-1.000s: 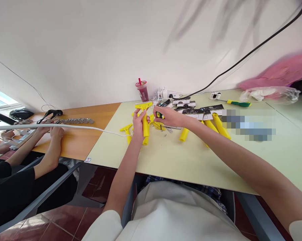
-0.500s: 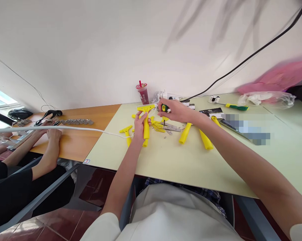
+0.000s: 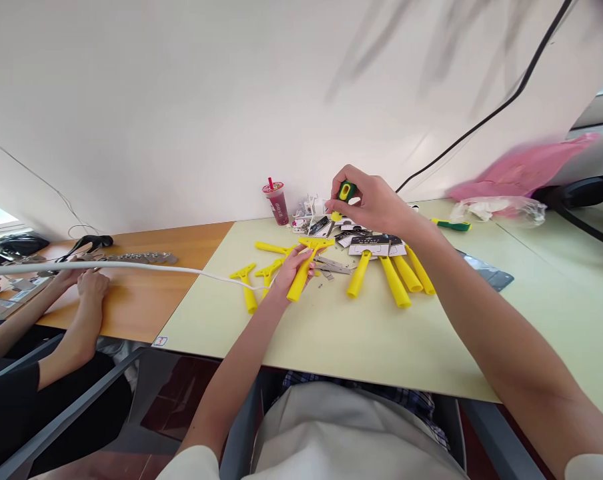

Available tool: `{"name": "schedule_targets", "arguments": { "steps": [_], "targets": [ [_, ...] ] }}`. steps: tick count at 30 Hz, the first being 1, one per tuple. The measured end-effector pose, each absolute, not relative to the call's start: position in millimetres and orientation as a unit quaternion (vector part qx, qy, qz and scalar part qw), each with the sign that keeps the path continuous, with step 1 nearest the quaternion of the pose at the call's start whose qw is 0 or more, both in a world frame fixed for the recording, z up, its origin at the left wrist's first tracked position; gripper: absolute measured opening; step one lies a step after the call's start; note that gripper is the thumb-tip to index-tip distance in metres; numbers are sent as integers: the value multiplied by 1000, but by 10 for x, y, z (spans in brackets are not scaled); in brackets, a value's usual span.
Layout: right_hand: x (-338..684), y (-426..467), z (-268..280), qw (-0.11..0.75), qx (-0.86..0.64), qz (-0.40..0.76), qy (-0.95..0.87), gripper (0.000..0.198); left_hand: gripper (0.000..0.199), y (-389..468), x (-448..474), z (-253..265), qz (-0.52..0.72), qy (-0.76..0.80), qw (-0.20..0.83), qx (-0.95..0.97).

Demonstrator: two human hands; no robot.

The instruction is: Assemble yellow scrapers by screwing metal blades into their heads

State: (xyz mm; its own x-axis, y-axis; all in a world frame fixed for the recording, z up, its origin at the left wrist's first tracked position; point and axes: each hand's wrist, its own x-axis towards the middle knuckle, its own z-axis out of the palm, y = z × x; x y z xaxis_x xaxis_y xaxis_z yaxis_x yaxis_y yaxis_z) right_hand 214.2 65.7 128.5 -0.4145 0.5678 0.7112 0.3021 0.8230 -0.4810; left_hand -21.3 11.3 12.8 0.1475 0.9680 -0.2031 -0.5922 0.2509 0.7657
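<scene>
My left hand (image 3: 292,270) is closed round a yellow scraper (image 3: 301,277), its wide head up and its handle tilted toward me. My right hand (image 3: 366,197) grips a green and yellow screwdriver (image 3: 347,191) upright, above and to the right of the scraper head; the two are apart. Beneath lie metal blades (image 3: 334,267) and small loose screws. Several yellow scraper bodies (image 3: 249,293) rest left of my left hand. To the right, several scrapers with printed black and white cards (image 3: 374,245) at their heads lie with their yellow handles (image 3: 395,287) toward me.
A red drink cup (image 3: 277,205) with a straw stands by the wall. Another screwdriver (image 3: 451,225), a phone-like slab (image 3: 486,270) and a pink bag (image 3: 521,170) are at the right. A white cable (image 3: 131,265) crosses the left. Another person's hands (image 3: 92,287) work at the wooden table (image 3: 191,247).
My right hand has lifted the screwdriver up and away from the blades. My left hand has moved the scraper slightly right and lower, tilting it. The view has shifted a little.
</scene>
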Motion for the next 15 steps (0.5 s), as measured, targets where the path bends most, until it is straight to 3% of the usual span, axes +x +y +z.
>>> {"name": "schedule_targets", "arguments": {
  "steps": [15],
  "targets": [
    [2076,770,1152,445,-273,130,-843,22,46,80,-193,111,534,283,748,275]
  ]
}}
